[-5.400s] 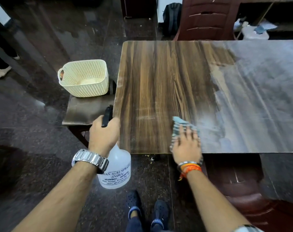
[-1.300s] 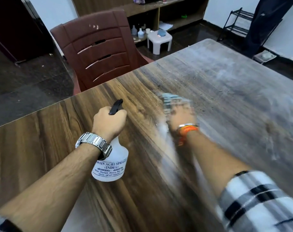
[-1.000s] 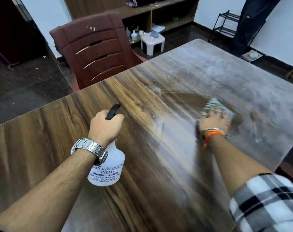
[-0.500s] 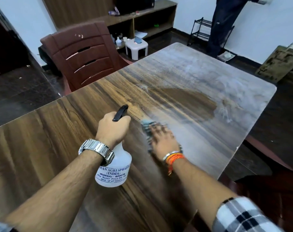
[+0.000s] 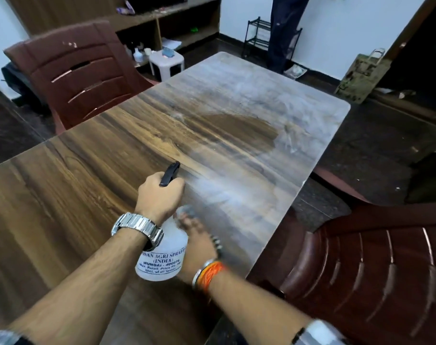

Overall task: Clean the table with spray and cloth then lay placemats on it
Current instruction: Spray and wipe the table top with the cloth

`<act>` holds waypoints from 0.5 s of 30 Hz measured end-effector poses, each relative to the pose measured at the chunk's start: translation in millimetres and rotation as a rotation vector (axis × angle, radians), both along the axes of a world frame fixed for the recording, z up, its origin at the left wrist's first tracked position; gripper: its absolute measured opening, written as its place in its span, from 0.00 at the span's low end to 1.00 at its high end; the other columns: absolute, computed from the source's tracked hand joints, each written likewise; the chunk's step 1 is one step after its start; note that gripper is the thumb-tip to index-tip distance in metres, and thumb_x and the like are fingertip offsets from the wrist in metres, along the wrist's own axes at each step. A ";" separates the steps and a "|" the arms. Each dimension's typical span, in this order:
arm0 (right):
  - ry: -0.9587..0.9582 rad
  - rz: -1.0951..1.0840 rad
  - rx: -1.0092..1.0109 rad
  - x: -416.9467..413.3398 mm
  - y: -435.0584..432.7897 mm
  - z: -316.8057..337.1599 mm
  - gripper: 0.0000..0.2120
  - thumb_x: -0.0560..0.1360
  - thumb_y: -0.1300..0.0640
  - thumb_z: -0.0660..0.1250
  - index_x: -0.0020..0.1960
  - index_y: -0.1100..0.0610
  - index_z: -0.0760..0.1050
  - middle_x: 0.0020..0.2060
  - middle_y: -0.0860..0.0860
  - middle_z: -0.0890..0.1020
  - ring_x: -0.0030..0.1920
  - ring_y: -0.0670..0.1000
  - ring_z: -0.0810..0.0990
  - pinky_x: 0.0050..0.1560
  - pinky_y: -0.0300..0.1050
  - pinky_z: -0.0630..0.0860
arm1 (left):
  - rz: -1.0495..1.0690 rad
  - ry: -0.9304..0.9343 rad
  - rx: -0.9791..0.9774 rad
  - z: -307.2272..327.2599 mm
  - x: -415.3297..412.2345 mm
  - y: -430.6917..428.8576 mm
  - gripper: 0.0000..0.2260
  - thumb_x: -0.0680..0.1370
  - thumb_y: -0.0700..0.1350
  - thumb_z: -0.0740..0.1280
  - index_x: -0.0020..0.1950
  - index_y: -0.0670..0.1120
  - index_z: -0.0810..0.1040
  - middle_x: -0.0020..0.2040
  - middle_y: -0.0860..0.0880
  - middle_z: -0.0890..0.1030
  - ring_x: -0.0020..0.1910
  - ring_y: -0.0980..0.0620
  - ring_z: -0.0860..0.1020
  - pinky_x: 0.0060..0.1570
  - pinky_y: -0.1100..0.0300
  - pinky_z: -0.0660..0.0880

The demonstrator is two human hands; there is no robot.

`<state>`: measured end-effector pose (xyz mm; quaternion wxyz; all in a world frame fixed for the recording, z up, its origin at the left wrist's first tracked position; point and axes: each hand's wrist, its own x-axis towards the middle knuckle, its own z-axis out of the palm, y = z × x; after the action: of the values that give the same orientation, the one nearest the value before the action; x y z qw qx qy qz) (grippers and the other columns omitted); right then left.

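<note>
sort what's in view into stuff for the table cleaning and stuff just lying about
For the job: spray bottle in left hand, cloth under right hand, table.
Lying about: maroon chairs, white stool, black rack, carrier bag.

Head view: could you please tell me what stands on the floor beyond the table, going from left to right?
Brown plastic chair → white stool → black wire rack → paper bag with handles.
</note>
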<state>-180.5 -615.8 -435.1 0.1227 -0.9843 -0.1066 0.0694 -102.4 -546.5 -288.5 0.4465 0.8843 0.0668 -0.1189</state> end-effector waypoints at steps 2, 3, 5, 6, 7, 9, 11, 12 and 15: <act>0.019 0.113 0.029 -25.4 4.2 2.4 0.33 0.74 0.43 0.61 0.76 0.50 0.56 0.75 0.53 0.62 0.76 0.57 0.52 0.75 0.58 0.49 | -0.020 -0.001 0.025 2.3 -2.3 -8.5 0.08 0.76 0.44 0.64 0.39 0.44 0.73 0.37 0.47 0.77 0.35 0.47 0.71 0.32 0.56 0.64; 0.008 0.127 0.045 -31.2 -7.4 3.2 0.31 0.75 0.44 0.59 0.75 0.49 0.58 0.75 0.52 0.63 0.76 0.56 0.52 0.76 0.56 0.48 | -0.014 -0.004 0.019 2.8 -3.4 -13.6 0.07 0.77 0.45 0.64 0.40 0.44 0.74 0.38 0.47 0.78 0.36 0.47 0.72 0.32 0.56 0.64; -0.013 0.121 0.052 -29.3 -41.6 0.7 0.28 0.76 0.45 0.56 0.75 0.49 0.58 0.75 0.50 0.63 0.76 0.55 0.53 0.76 0.55 0.48 | 0.016 -0.007 -0.005 2.8 -7.0 -23.4 0.08 0.77 0.45 0.64 0.40 0.44 0.73 0.38 0.47 0.77 0.36 0.46 0.72 0.33 0.56 0.64; -0.029 0.092 0.037 -23.6 -62.3 -0.6 0.28 0.77 0.45 0.55 0.75 0.48 0.58 0.75 0.50 0.63 0.76 0.55 0.55 0.76 0.55 0.49 | 0.020 -0.005 -0.007 2.8 -9.9 -28.1 0.08 0.78 0.45 0.64 0.40 0.44 0.73 0.38 0.47 0.77 0.37 0.46 0.72 0.33 0.56 0.64; -0.051 0.035 0.023 -17.2 -84.9 -0.6 0.28 0.76 0.45 0.55 0.75 0.47 0.58 0.74 0.50 0.63 0.75 0.55 0.57 0.76 0.55 0.51 | 0.014 -0.006 -0.003 3.0 -13.3 -32.0 0.08 0.78 0.46 0.64 0.41 0.44 0.74 0.38 0.47 0.77 0.37 0.46 0.72 0.33 0.56 0.64; -0.090 -0.104 -0.010 -1.7 -140.4 -1.1 0.28 0.76 0.44 0.50 0.75 0.49 0.60 0.74 0.51 0.65 0.74 0.56 0.59 0.76 0.52 0.52 | 0.018 -0.014 -0.005 2.5 -20.7 -38.6 0.08 0.78 0.46 0.63 0.42 0.43 0.75 0.38 0.47 0.77 0.36 0.47 0.72 0.32 0.56 0.63; -0.051 -0.238 -0.071 16.4 -205.9 -3.2 0.32 0.75 0.42 0.43 0.76 0.51 0.57 0.75 0.53 0.63 0.75 0.57 0.57 0.75 0.50 0.51 | 0.066 -0.024 -0.018 2.9 -27.4 -41.0 0.08 0.77 0.45 0.63 0.40 0.44 0.73 0.37 0.48 0.76 0.34 0.47 0.71 0.33 0.56 0.63; -0.030 -0.313 -0.098 25.1 -239.6 -5.8 0.32 0.74 0.43 0.42 0.77 0.50 0.55 0.76 0.53 0.60 0.76 0.57 0.55 0.75 0.51 0.51 | 0.089 -0.028 -0.024 3.2 -30.3 -42.1 0.08 0.76 0.45 0.63 0.38 0.45 0.72 0.36 0.49 0.75 0.34 0.47 0.70 0.33 0.56 0.62; 0.031 -0.517 -0.095 47.0 -311.0 -8.6 0.29 0.78 0.45 0.47 0.78 0.49 0.50 0.77 0.53 0.55 0.76 0.58 0.51 0.75 0.56 0.51 | 0.148 -0.058 0.003 2.4 -39.5 -46.8 0.07 0.76 0.44 0.64 0.40 0.42 0.73 0.35 0.48 0.74 0.34 0.46 0.70 0.33 0.55 0.62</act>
<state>-133.6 -926.8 -443.7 0.0915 -0.9823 0.1539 0.0556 -141.9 -593.3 -286.1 0.4545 0.8807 0.1193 -0.0600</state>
